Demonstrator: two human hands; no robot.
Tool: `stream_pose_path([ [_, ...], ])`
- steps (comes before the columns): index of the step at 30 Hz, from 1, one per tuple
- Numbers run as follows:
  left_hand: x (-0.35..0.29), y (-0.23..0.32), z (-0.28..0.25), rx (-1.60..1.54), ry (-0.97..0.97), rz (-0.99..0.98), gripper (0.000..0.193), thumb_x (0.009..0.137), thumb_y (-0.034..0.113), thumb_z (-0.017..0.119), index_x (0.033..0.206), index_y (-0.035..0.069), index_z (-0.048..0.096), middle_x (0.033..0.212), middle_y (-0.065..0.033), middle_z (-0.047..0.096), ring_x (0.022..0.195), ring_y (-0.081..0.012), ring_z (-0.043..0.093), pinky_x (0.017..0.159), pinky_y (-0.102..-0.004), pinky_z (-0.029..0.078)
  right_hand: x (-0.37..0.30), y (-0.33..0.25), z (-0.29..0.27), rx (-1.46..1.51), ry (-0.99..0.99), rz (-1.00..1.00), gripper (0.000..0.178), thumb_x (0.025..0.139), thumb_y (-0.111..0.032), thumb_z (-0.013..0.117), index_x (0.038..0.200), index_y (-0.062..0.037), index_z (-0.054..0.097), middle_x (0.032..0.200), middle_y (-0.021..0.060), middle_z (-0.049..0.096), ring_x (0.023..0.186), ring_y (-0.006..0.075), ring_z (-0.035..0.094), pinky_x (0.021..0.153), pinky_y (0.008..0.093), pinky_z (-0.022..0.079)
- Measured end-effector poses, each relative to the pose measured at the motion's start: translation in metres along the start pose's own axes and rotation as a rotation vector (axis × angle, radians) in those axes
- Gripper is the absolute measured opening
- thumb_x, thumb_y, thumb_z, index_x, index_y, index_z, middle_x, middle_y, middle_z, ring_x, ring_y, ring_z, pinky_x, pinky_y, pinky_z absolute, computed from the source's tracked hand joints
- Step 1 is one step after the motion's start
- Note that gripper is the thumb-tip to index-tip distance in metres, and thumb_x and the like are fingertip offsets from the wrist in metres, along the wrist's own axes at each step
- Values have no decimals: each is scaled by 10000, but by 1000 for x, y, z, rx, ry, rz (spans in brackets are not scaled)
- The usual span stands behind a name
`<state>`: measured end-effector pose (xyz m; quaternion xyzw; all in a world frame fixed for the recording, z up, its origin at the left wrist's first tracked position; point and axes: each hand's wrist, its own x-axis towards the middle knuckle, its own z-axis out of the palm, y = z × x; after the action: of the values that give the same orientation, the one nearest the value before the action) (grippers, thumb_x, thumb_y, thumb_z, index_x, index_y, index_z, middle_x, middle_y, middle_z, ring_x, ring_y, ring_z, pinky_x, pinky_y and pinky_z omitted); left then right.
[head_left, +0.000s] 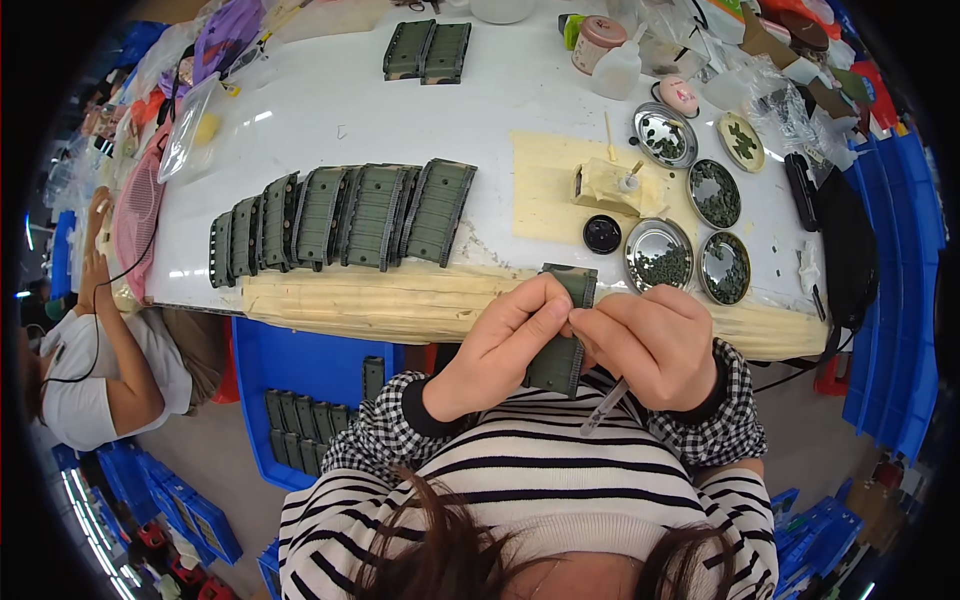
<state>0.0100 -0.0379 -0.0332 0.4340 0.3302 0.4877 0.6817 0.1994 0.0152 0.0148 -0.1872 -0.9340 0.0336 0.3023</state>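
In front of my chest, at the table's near edge, my left hand (pixel 500 345) is closed on a dark green ridged plastic casing (pixel 556 368), held upright on end. My right hand (pixel 648 348) is closed, with thumb and forefinger pinched against the casing's side near my left thumb. A thin tool with a clear handle (pixel 604 408) sticks out below the right palm; its tip is hidden. Anything small between the fingertips cannot be made out. Similar green casings (pixel 375 215) stand in a slanting row on the table to the left, and two more (pixel 428 52) lie at the back.
At right, round metal dishes (pixel 660 256) hold small dark green pieces, beside a black-lidded pot (pixel 602 234) and a tape-wrapped block (pixel 620 188). A padded yellowish strip (pixel 380 305) lines the front edge. Below left, a blue bin (pixel 262 355) holds more casings. Another person (pixel 120 370) sits left.
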Motion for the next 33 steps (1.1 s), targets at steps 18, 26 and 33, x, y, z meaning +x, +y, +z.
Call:
stream_pose_path([
  [18,-4,-3,11,405,91,209,875,933,-33,521,1543,70,-98,1037,-158,577,886,-169,564,801,-259,466,-4,27,10,156,80,267,222,694,-27,738,902,-40,658,807,55,607,591,195,595,521,299,478],
  [26,-4,-4,11,407,100,204,861,920,-47,531,1546,43,-52,1091,-164,566,924,-175,567,837,-255,455,-10,26,3,123,-50,209,334,652,-38,676,986,-24,672,885,65,618,601,201,582,534,306,480],
  [33,-4,-16,9,447,79,275,844,910,-47,544,1540,7,-15,1295,-210,534,1051,-187,592,893,-285,465,-17,18,-2,110,-78,203,426,628,-53,672,1051,-8,671,940,80,636,602,200,579,534,288,474],
])
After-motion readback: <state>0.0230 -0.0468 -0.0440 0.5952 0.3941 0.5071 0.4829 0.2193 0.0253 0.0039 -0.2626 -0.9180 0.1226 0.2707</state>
